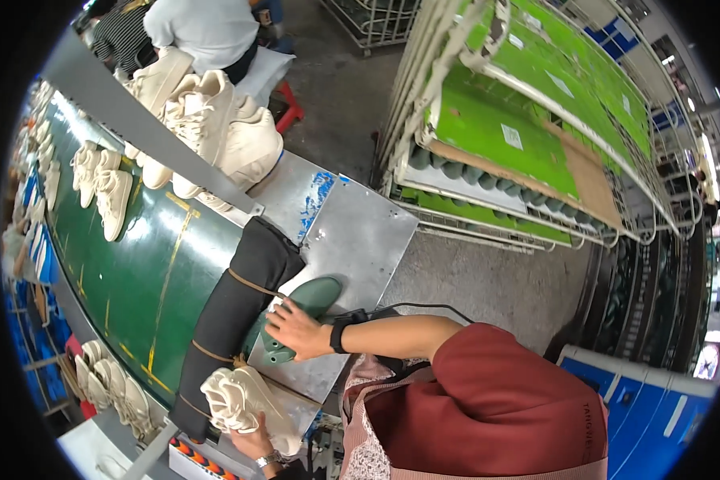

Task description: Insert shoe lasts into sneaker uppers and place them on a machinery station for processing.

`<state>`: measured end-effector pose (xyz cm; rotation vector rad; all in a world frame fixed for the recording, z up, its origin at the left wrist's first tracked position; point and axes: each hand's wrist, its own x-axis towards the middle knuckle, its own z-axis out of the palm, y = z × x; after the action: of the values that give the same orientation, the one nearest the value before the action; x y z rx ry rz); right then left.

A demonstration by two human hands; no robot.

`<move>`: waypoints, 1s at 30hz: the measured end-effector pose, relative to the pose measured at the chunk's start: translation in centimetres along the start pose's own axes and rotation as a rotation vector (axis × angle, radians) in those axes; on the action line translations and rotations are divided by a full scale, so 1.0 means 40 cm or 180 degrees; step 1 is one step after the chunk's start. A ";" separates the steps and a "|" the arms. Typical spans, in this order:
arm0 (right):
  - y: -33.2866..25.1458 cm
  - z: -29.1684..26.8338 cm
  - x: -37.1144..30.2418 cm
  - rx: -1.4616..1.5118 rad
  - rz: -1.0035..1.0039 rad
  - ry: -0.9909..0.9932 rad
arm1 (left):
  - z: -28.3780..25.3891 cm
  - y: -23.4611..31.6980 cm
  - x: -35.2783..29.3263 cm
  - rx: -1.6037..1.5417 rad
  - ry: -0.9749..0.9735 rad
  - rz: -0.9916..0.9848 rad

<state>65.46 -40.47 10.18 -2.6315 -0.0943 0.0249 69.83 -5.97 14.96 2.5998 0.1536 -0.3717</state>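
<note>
My right hand [298, 330], a dark band at its wrist, is closed over a green shoe last [316, 296] with holes at its near end. The last lies on a metal plate [360, 240], against a black padded roll [230, 296] tied with brown cords. Lower down, my left hand [252, 438], with a silver watch at the wrist, grips a cream lace-up sneaker [268, 404] beside the roll's near end. Part of that hand is hidden by the sneaker; whether a second shoe is pressed against it, I cannot tell.
Beyond the roll runs a green conveyor belt [164, 268] carrying cream sneakers [108, 192]. More sneakers [204, 128] are piled at the far end, behind a slanted grey metal bar [136, 120]. A white wire rack [456, 112] with green boards stands at right. Other people sit at the back.
</note>
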 end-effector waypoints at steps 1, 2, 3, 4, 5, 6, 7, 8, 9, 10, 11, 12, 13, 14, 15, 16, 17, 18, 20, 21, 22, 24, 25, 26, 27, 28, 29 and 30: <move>0.009 0.032 -0.004 -0.0013 0.0138 0.0039 | -0.019 0.131 0.002 0.0233 0.0055 0.0548; 0.012 0.082 0.006 -0.0014 -0.0097 0.0087 | -0.045 0.161 0.033 0.0299 0.0024 0.1028; 0.008 0.113 0.001 -0.0024 -0.0291 0.0119 | -0.062 0.163 0.094 0.0589 0.0173 0.1477; -0.004 0.118 -0.003 -0.0035 -0.0255 0.0130 | -0.083 0.154 0.153 0.0865 0.0361 0.1880; 0.001 0.112 -0.012 0.0057 -0.0641 -0.0139 | -0.095 0.196 0.198 0.0547 0.0323 0.2147; -0.001 0.101 -0.025 0.0146 -0.1025 -0.0412 | -0.107 0.259 0.242 0.0216 0.0284 0.2408; -0.020 0.084 -0.040 -0.0029 -0.1099 -0.0540 | -0.119 0.310 0.283 0.0328 0.0304 0.2378; -0.025 0.081 -0.071 0.0001 -0.1066 -0.0551 | -0.119 0.367 0.332 0.0430 0.0315 0.2364; -0.050 0.048 -0.100 -0.0160 -0.0942 -0.0698 | -0.112 0.381 0.411 0.0515 0.0414 0.2551; -0.061 0.039 -0.138 -0.0028 -0.0800 -0.0600 | -0.095 0.409 0.485 0.0592 0.0494 0.2764; -0.061 0.044 -0.182 -0.0035 -0.0674 -0.0252 | -0.070 0.479 0.517 0.0603 0.0377 0.2757; -0.079 0.010 -0.218 0.0013 -0.0450 -0.0287 | -0.048 0.535 0.539 0.0620 0.0249 0.2731; -0.104 -0.014 -0.247 0.0118 -0.0172 -0.0162 | -0.025 0.581 0.557 0.0804 0.0237 0.2480; -0.125 -0.024 -0.274 0.0230 0.0125 -0.0029 | -0.002 0.603 0.569 0.0998 0.0205 0.2243; -0.141 -0.016 -0.298 0.0199 0.0205 -0.0033 | 0.034 0.589 0.574 0.0717 0.0270 0.2573; -0.168 0.008 -0.310 0.0614 0.0872 0.0546 | 0.081 0.518 0.605 0.0546 0.0291 0.2675; -0.183 0.036 -0.333 0.1009 0.1623 0.1168 | 0.151 0.494 0.557 0.0369 0.0231 0.2813; -0.201 0.067 -0.330 0.1006 0.1644 0.1211 | 0.215 0.405 0.550 0.0112 -0.0608 0.2314; -0.206 0.130 -0.345 0.2702 0.3902 0.1147 | 0.357 0.314 0.344 -0.0574 -0.1408 0.2048; -0.235 0.094 -0.311 0.3548 0.3901 0.1066 | 0.426 0.160 0.322 -0.0571 -0.1281 0.2036; -0.215 0.175 -0.331 0.3605 0.3893 0.1359 | 0.461 0.185 0.198 -0.0463 -0.2078 0.1488; -0.219 0.218 -0.314 0.3692 0.3753 0.1452 | 0.516 0.119 0.104 -0.1767 -0.2094 0.0991; -0.209 0.227 -0.326 0.3501 0.3879 0.1269 | 0.526 0.116 0.082 -0.1734 -0.2128 0.1001; -0.203 0.236 -0.341 0.3524 0.3906 0.1284 | 0.527 0.112 0.068 -0.1980 -0.2522 0.0626; -0.196 0.255 -0.363 0.3310 0.3765 0.1376 | 0.516 0.137 0.036 -0.2209 -0.2917 0.0240; -0.189 0.224 -0.374 0.3096 0.3601 0.1437 | 0.502 0.161 0.006 -0.2183 -0.2920 0.0234; -0.192 0.192 -0.407 0.3279 0.3426 0.1658 | 0.490 0.188 -0.029 -0.2515 -0.3164 -0.0018; -0.182 0.141 -0.433 0.3317 0.3386 0.1623 | 0.476 0.203 -0.061 -0.2872 -0.3342 -0.0271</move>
<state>47.53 -32.60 8.81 -1.3342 1.1440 -0.1802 64.50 -22.60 3.56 1.2953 0.0359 -1.2777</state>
